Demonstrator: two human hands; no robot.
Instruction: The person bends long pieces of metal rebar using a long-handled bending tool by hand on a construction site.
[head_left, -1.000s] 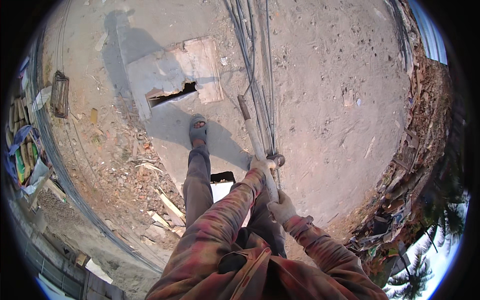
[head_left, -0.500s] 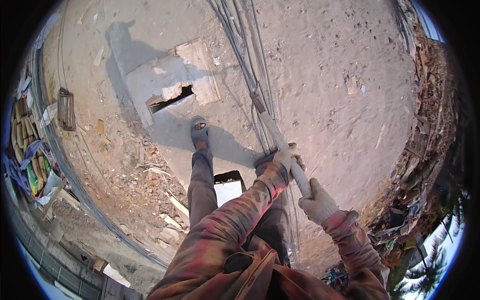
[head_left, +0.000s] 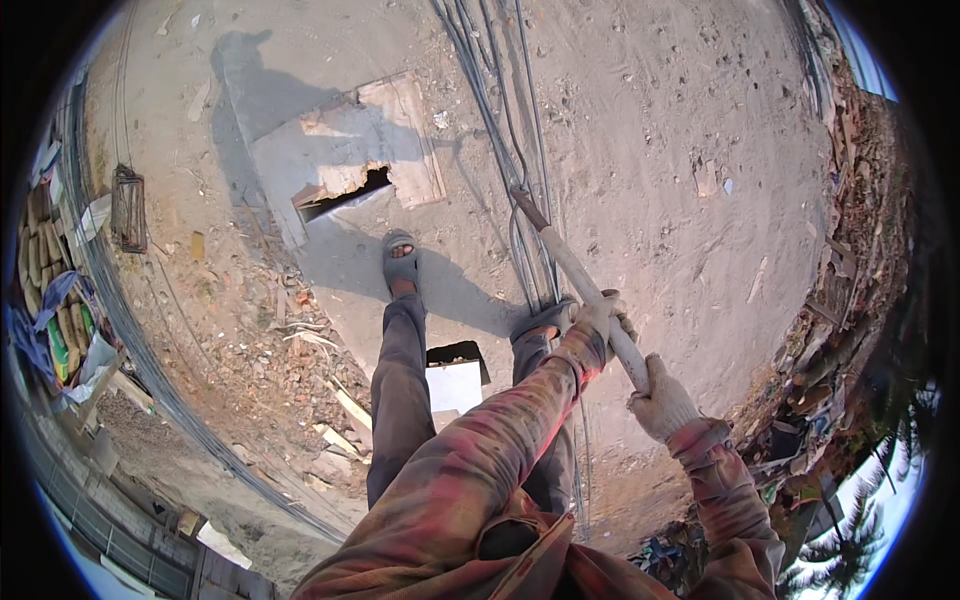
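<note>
Both my gloved hands are wrapped round a thick pale pole with a dark metal end, which slants from the upper left to the lower right. My left hand grips it partway along. Closer to me, my right hand is closed round the butt end. At its far tip the pole meets a bundle of long thin metal rods lying on the ground; whether it hooks onto a rod is too small to tell. The rods run down to my right foot, which seems to rest on or beside them.
A broken slab with a dark hole lies ahead on the left. Between my legs is another opening with a white panel. Rubble lies left, beside a long bundle of dark rods. Debris is heaped along the right.
Both hands and the pole have shifted a little to the right. The pole's far tip has moved slightly right too. More of my right foot shows now.
</note>
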